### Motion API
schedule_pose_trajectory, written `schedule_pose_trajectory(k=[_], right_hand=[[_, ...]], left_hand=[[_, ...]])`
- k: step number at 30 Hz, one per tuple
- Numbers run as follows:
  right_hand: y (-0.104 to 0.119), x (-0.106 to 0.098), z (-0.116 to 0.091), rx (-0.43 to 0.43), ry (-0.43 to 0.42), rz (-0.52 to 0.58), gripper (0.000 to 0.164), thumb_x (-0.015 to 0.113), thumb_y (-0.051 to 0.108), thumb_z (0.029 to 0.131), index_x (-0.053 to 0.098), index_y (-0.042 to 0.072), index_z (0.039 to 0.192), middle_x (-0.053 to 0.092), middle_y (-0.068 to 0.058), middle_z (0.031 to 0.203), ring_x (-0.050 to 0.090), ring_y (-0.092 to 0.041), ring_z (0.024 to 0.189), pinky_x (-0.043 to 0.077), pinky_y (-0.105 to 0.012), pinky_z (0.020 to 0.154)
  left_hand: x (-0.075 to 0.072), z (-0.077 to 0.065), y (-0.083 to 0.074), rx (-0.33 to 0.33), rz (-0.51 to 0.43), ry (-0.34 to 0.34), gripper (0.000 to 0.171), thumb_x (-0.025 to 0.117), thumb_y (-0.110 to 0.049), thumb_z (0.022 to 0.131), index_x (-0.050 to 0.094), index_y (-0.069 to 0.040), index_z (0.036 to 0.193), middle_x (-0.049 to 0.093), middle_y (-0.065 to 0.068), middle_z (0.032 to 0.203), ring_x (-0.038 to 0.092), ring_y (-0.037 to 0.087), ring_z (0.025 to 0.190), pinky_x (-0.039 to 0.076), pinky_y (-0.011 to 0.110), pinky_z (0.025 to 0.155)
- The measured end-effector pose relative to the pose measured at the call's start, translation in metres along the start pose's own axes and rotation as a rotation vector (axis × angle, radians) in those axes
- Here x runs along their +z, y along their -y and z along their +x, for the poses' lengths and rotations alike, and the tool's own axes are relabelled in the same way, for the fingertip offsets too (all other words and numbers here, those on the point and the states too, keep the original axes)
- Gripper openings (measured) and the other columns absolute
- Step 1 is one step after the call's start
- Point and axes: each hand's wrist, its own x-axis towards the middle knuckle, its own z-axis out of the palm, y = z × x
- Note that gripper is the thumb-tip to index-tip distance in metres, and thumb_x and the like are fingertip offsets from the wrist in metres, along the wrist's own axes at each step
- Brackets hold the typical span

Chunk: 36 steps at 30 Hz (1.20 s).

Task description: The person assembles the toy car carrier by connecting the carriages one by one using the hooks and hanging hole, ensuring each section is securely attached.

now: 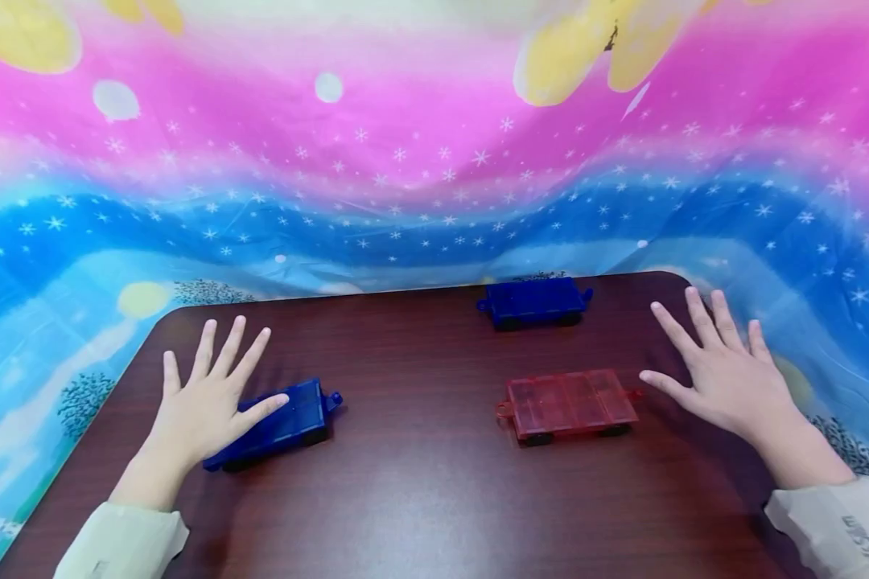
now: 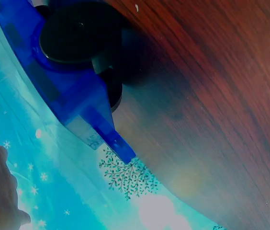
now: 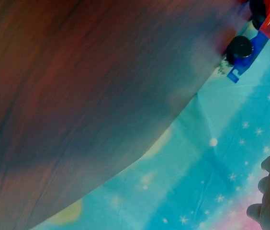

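Spreads left hand (image 1: 199, 410), as if showing nothing gripped, partly hiding near blue cart (image 1: 302, 410) at nine o'clock on the table (image 1: 420, 515), with far blue cart (image 1: 536, 299) at one, red cart (image 1: 572, 402) at three and, beyond, right hand (image 1: 735, 386) likewise spread.

My left grip (image 1: 201, 410) and right grip (image 1: 731, 382) are well apart: backs upward, fingers (image 1: 230, 347) straight and spread, thumbs (image 1: 262, 411) pointing inward.

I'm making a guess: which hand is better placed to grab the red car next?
Probably the right hand: it's spread open near the red car. The left hand is across the table, by a blue car.
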Motion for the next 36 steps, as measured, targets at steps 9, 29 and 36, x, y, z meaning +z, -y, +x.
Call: schedule_pose_trajectory(k=[9, 29, 36], right_hand=[[0.026, 0.001, 0.005, -0.063, 0.014, 0.048, 0.096, 0.058, 0.064, 0.09, 0.002, 0.032, 0.161, -0.014, -0.006, 0.167, -0.024, -0.025, 0.152, -0.014, -0.069, 0.115], [0.086, -0.002, 0.013, -0.197, 0.221, 0.198, 0.084, 0.057, 0.064, 0.091, 0.021, 0.031, 0.16, 0.013, -0.014, 0.167, 0.007, -0.039, 0.154, 0.016, -0.074, 0.112], [0.096, 0.002, 0.013, -0.296, 0.237, 0.274, 0.082, 0.059, 0.06, 0.092, 0.024, 0.029, 0.159, 0.015, -0.011, 0.167, 0.011, -0.042, 0.153, 0.022, -0.076, 0.109]], left_hand=[[0.001, -0.007, -0.01, 0.054, -0.052, 0.017, 0.093, 0.054, -0.069, 0.089, 0.005, -0.034, 0.161, -0.007, 0.0, 0.169, -0.02, 0.028, 0.154, -0.015, 0.075, 0.11], [0.008, -0.007, -0.023, 0.093, -0.114, 0.212, 0.091, 0.051, -0.075, 0.087, 0.03, -0.022, 0.158, 0.031, 0.011, 0.162, 0.026, 0.041, 0.149, 0.028, 0.074, 0.108], [0.01, -0.006, -0.025, 0.148, -0.148, 0.177, 0.085, 0.057, -0.069, 0.088, 0.038, -0.019, 0.154, 0.046, 0.013, 0.153, 0.043, 0.041, 0.14, 0.04, 0.066, 0.104]])
